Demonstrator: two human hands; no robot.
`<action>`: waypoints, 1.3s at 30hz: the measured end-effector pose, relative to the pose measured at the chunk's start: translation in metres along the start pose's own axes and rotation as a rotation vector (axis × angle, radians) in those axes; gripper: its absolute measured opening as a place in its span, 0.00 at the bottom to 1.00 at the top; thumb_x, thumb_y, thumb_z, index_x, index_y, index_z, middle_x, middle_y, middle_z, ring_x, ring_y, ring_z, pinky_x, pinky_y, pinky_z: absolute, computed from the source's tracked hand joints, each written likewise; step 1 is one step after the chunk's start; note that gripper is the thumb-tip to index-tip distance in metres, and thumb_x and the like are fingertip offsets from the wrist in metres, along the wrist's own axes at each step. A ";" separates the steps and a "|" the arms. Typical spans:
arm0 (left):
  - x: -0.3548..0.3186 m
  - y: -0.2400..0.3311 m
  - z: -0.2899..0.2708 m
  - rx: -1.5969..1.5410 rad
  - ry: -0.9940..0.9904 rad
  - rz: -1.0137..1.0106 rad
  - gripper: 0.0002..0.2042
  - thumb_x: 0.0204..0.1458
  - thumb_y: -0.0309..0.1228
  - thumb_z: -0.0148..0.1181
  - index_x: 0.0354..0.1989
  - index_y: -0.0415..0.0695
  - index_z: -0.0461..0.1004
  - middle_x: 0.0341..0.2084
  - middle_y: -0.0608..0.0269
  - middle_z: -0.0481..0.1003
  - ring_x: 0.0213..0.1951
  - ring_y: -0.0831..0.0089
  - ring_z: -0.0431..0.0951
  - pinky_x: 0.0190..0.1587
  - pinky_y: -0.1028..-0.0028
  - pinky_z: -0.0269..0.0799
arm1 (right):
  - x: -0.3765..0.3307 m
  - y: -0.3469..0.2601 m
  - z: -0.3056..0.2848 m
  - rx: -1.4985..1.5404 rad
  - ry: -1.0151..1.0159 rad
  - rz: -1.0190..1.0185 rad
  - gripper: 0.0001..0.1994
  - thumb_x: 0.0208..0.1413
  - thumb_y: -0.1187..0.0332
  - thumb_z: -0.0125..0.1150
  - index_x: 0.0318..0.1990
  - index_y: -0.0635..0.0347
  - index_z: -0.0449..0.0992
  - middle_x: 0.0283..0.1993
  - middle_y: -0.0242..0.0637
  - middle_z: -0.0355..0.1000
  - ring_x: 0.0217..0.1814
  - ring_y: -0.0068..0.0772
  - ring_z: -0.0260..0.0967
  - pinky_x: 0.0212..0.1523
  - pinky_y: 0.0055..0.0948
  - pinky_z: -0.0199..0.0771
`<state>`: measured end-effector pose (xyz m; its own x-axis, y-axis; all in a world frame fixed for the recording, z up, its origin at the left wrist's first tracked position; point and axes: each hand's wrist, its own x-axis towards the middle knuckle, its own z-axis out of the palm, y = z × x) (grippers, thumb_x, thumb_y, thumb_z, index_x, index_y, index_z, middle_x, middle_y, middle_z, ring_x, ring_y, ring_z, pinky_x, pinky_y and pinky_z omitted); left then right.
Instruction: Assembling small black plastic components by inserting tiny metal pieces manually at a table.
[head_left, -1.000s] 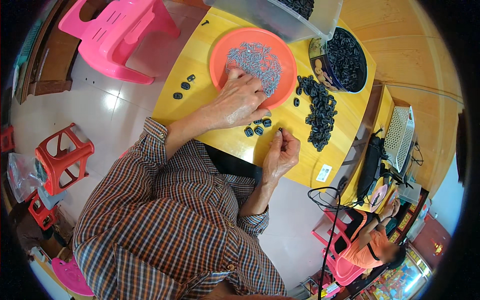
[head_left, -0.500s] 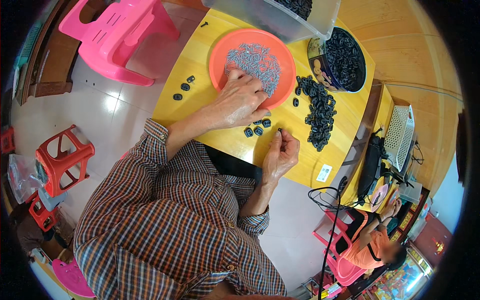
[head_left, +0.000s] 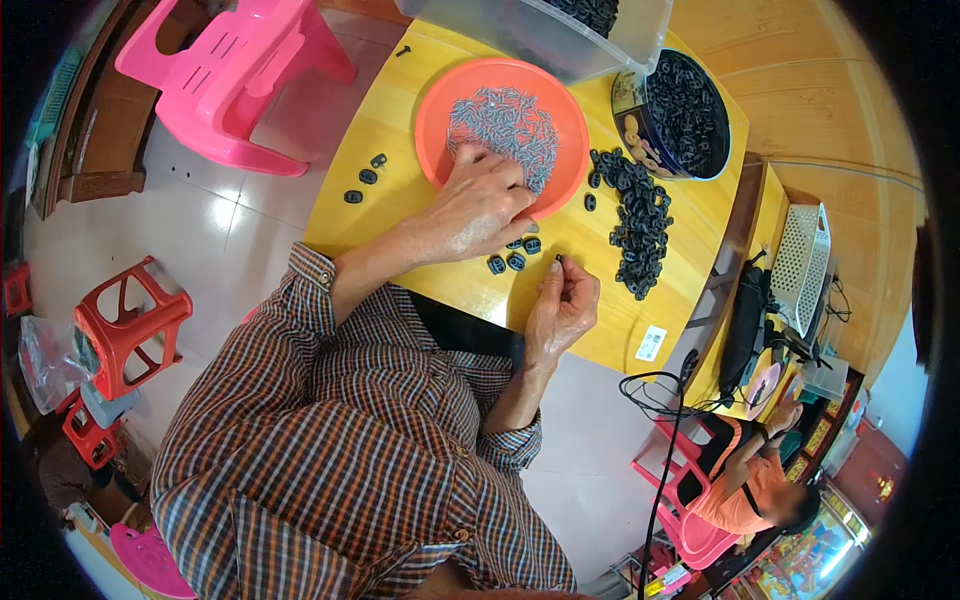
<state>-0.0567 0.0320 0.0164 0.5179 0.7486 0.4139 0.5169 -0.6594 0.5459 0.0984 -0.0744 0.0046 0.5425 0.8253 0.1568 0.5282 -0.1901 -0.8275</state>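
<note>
The left hand (head_left: 485,195) is resting over the orange-red dish (head_left: 572,135) at the upper middle of the frame, its fingers bent down and its fingertips dipping among the small grey pins (head_left: 510,115). Whether those fingertips are pinching a pin, I cannot tell; they are hiding behind the back of the hand. The right hand (head_left: 563,312) is pinching a small black piece (head_left: 559,259) between thumb and fingertips at the middle of the frame, to the lower right of the dish.

A cluster of black pieces (head_left: 516,261) is lying just below the dish, between the two hands, and the left hand is partly covering it. Three black pieces (head_left: 367,177) are sitting in a slanting row left of the dish. On its right, a long heap of black pieces (head_left: 641,230) is spreading over the yellow worktop (head_left: 400,110), with a round tin (head_left: 630,105) standing just above it and holding more dark pieces. A clear plastic bin (head_left: 490,40) is standing along the top edge of the frame, behind the dish. A small dark screw (head_left: 403,50) is lying at the worktop's upper left, while a white label (head_left: 651,343) is showing near its lower right edge.

A pink chair (head_left: 225,80) is standing at the upper left of the frame, and another person (head_left: 745,500) is sitting at the lower right.
</note>
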 end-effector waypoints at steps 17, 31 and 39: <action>0.004 0.016 0.001 -0.055 0.010 -0.096 0.02 0.42 0.27 0.62 0.24 0.44 0.75 0.25 0.66 0.71 0.32 0.68 0.71 0.48 0.64 0.56 | -0.001 -0.001 -0.002 0.102 0.026 0.063 0.05 0.54 0.75 0.60 0.36 0.67 0.75 0.29 0.35 0.70 0.24 0.23 0.66 0.27 0.22 0.70; 0.003 0.037 0.004 -0.643 -0.019 -0.153 0.06 0.48 0.18 0.57 0.34 0.37 0.74 0.27 0.62 0.72 0.28 0.75 0.74 0.30 0.76 0.70 | 0.003 -0.002 -0.030 0.989 -0.128 0.489 0.06 0.56 0.73 0.59 0.37 0.67 0.74 0.31 0.39 0.74 0.20 0.19 0.64 0.19 0.14 0.60; 0.000 0.043 0.012 -0.990 -0.258 -0.368 0.04 0.53 0.21 0.55 0.36 0.36 0.74 0.27 0.69 0.72 0.27 0.85 0.71 0.30 0.81 0.69 | -0.001 -0.007 -0.033 1.049 -0.143 0.461 0.07 0.55 0.72 0.60 0.37 0.68 0.73 0.30 0.39 0.74 0.20 0.19 0.64 0.19 0.15 0.59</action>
<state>-0.0262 0.0028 0.0308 0.6308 0.7759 0.0022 -0.0495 0.0374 0.9981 0.1159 -0.0914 0.0283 0.4283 0.8579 -0.2840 -0.5399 -0.0091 -0.8417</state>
